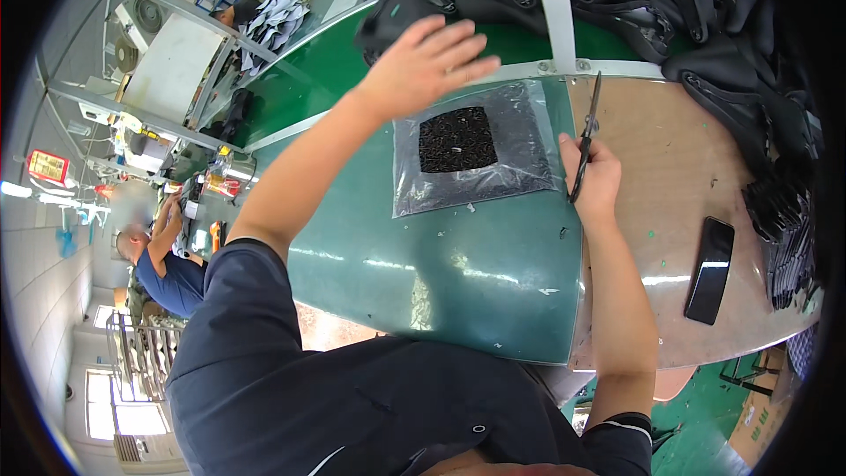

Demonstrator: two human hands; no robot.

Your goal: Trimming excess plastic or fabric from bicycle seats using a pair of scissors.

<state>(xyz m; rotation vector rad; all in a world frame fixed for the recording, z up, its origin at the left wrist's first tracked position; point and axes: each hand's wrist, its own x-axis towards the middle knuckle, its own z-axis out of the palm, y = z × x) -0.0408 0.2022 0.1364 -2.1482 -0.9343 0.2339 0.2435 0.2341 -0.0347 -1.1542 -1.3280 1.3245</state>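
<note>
Scissors point(585, 143): slim, dark, pointed; located at the right edge of the bag, in the right hand point(592, 169), whose grip is narrow around the handles. Clear plastic bag point(524, 137): flat, wrinkled, glossy, lying on the smooth green counter point(520, 317); a roughly square mass of small black pieces point(457, 140) shows within. Left hand point(432, 66): grip wide, fingers spread, at the bag's far edge; contact cannot be determined. Beyond: heaped matte-black pliable pieces point(617, 9). Right: rectangular smartphone point(710, 271), glossy black, on brown sheeting point(661, 203).
</note>
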